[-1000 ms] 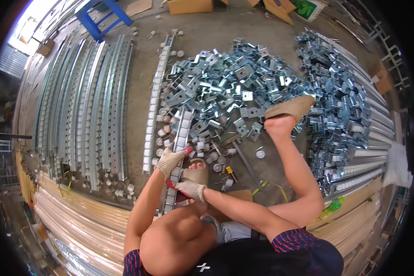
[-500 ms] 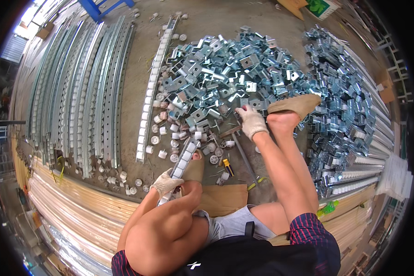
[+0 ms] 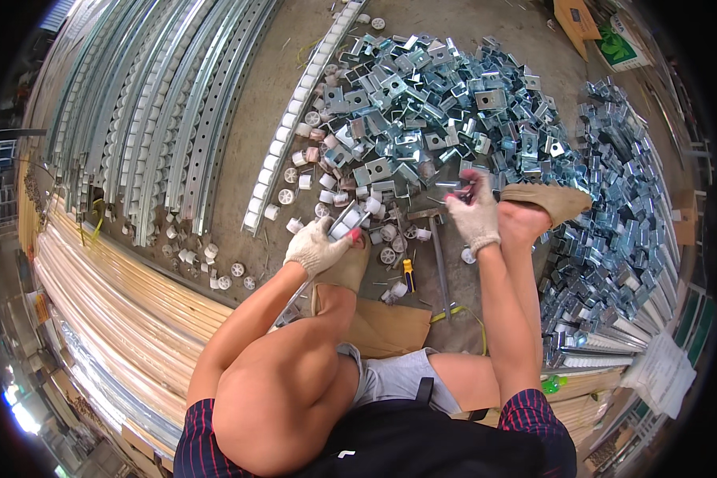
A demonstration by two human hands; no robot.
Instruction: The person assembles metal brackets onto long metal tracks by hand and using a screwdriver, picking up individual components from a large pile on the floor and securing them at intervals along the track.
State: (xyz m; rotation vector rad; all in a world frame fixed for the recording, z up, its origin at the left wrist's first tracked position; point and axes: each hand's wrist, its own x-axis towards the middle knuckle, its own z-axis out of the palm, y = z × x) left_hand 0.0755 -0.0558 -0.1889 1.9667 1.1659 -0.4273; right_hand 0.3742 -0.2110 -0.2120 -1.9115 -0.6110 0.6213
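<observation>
Left hand [image 3: 320,245]: shifted toward roller rail [image 3: 346,225] end, clamped.
Right hand [image 3: 473,213]: hold I can't tell.
Rail: likely steadying step; next needs firm left grip.

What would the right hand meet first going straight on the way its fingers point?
Probably the near edge of the pile of metal brackets, just beyond the fingertips of the right hand in the picture. Hand height above the floor is unclear, so it might pass over the lowest pieces.
</observation>
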